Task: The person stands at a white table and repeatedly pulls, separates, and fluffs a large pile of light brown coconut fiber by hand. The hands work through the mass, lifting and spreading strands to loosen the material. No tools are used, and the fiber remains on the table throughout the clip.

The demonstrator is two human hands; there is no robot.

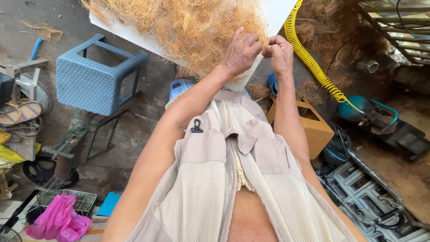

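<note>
Both hands pinch coir fibre at edge of white board, head view looking down.

Left hand (241,53) fingers curled shut, tips nipping a tuft of the coconut fibre pile (188,27); right hand (280,54) just beside it, fingers bent closed on the same tuft, knuckles nearly touching the left's. Both forearms bare, reaching up and forward from a beige mesh vest (233,179), wrists raised. Fibre is golden-brown, dry, tangled, loose strands; it lies heaped on the white board (273,13), and the pinched bit sits at its lower right edge, between the two sets of fingertips. Yellow coiled hose (309,60) runs just right of right hand down to a teal tool (354,109). Blue plastic stool (96,76) tipped on its side, well left. Pink bag (58,219) at lower left.
</note>
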